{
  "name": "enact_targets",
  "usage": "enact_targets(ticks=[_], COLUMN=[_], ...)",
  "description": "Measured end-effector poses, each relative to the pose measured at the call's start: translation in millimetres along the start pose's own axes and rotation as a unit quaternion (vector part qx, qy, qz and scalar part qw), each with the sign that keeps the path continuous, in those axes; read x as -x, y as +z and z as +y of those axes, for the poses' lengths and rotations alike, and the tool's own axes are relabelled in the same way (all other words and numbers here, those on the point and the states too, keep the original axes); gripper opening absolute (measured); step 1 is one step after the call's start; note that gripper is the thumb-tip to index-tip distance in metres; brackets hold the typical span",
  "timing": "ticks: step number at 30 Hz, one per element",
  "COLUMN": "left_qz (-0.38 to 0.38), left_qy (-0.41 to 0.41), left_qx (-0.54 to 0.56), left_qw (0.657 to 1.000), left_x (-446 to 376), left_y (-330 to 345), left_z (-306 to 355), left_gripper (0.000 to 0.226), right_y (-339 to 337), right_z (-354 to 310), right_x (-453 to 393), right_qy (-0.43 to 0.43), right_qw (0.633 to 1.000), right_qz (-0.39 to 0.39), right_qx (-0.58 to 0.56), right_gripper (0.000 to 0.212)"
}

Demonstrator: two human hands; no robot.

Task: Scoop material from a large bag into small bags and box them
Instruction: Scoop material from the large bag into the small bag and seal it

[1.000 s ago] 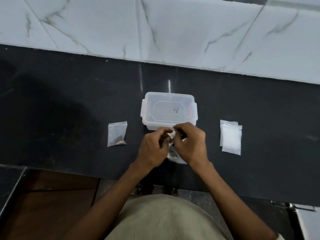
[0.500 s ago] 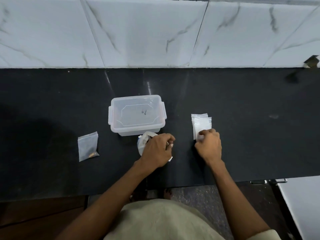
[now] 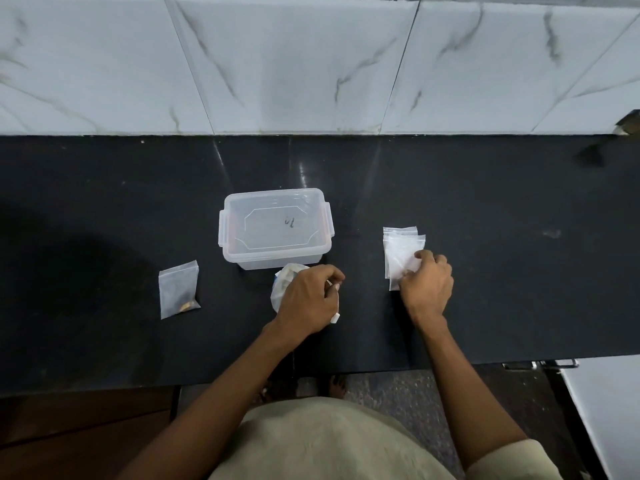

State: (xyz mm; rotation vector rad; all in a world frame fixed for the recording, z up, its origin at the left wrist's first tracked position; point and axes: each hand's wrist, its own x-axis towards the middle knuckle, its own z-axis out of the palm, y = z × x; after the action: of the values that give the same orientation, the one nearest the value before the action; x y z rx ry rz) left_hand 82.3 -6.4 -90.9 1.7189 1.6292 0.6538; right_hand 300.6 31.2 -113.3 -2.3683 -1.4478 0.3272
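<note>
A clear plastic box (image 3: 276, 227) with its lid on stands on the black counter (image 3: 485, 209). Just in front of it lies the large clear bag (image 3: 284, 282), partly hidden under my left hand (image 3: 308, 299), which holds a small white scoop (image 3: 335, 315) in curled fingers. To the right lies a stack of empty small zip bags (image 3: 401, 251). My right hand (image 3: 427, 284) pinches the top bag at its near corner. A small bag (image 3: 178, 289) with brown material in its bottom corner lies at the left.
A marble-tiled wall (image 3: 311, 64) rises behind the counter. The counter's front edge runs just below my forearms, with the floor and my feet beneath it. A white surface (image 3: 609, 410) shows at the lower right.
Both hands were together at the large bag in front of the box. My right hand has moved right onto the stack of small bags and pinches the top one. The left stays at the large bag.
</note>
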Motion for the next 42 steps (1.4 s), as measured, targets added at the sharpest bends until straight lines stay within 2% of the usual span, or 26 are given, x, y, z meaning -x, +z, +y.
enact_targets(ticks=[7,11,15,18,19,21,23,25,27,29,31,35,39,42], left_qz=[-0.004,0.002,0.061,0.057,0.051,0.053,0.069,0.093,0.115,0.129,0.13,0.135,0.146,0.098], left_qy=[-0.009,-0.001,0.0,-0.027,-0.037,-0.042,-0.039,-0.037,-0.043,-0.05,-0.044,-0.029,-0.029,-0.013], left_qx=[0.018,0.04,0.129,0.224,0.253,0.293,0.307,0.296,0.276,0.258,0.242,0.207,0.196,0.194], left_qw=[1.0,0.999,0.99,0.972,0.965,0.954,0.948,0.95,0.953,0.956,0.96,0.968,0.969,0.976], left_x=[1,5,6,4,3,1,2,5,8,11,13,19,24,27], left_y=[-5,-9,-16,-24,-26,-30,-34,-35,-35,-35,-36,-40,-49,-58], left_z=[-1,-1,5,11,12,11,9,6,4,2,0,1,2,0], left_gripper=[0.018,0.02,0.035,0.048,0.046,0.028,0.007,0.003,0.002,0.003,0.009,0.023,0.01,0.004], right_y=[4,-6,-24,-31,-32,-32,-30,-28,-30,-35,-40,-39,-41,-44], right_z=[3,-9,-36,-56,-61,-67,-71,-72,-73,-76,-81,-86,-88,-90], right_x=[11,22,45,62,67,75,82,87,90,93,95,99,102,105], right_qy=[-0.047,-0.058,-0.031,-0.022,-0.02,-0.025,-0.039,-0.071,-0.148,-0.262,-0.336,-0.399,-0.423,-0.433], right_qw=[0.994,0.979,0.912,0.86,0.847,0.831,0.834,0.864,0.908,0.925,0.918,0.903,0.895,0.892], right_qz=[0.091,0.091,0.035,-0.034,-0.058,-0.097,-0.124,-0.124,-0.076,-0.006,0.03,0.046,0.037,-0.014], right_qx=[-0.037,-0.171,-0.406,-0.508,-0.527,-0.547,-0.536,-0.482,-0.384,-0.276,-0.209,-0.154,-0.138,-0.131], right_gripper=[0.034,0.026,0.024,0.026,0.027,0.028,0.029,0.033,0.039,0.044,0.043,0.033,0.028,0.024])
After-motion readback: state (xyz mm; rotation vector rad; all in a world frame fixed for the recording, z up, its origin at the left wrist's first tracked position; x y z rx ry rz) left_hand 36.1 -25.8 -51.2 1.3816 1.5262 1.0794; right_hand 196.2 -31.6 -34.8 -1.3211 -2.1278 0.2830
